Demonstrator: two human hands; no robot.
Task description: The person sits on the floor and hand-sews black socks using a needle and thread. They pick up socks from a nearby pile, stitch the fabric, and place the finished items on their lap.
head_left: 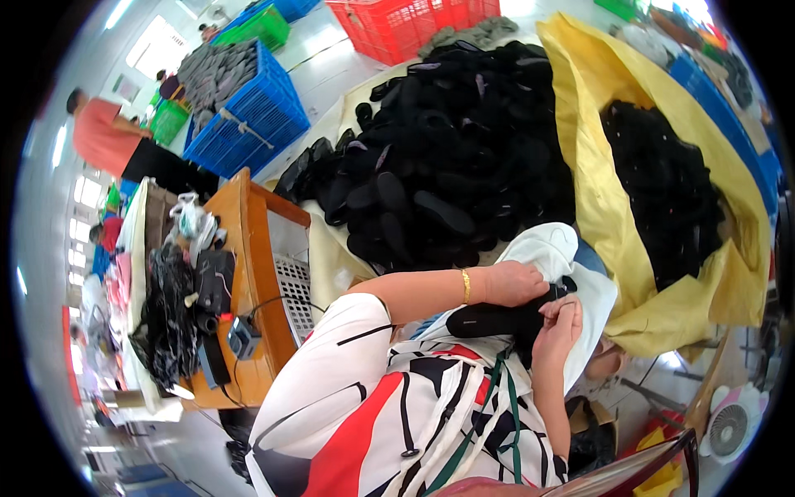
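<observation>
Over my lap, my left hand, with a gold bracelet at the wrist, pinches the edge of a black slipper. My right hand is closed on the same dark piece, thumb and fingers pressed together close to the left fingertips. The slipper's long, smooth sole side points to the left, below my left wrist. A small black part with a pale mark shows between the two hands. What exactly the fingertips grip is partly hidden. White cloth lies across my legs beneath the work.
A large heap of black slippers spreads just ahead. To its right, a yellow sack holds more black pieces. An orange wooden table stands at left, near a blue crate. A red crate is beyond; a fan sits lower right.
</observation>
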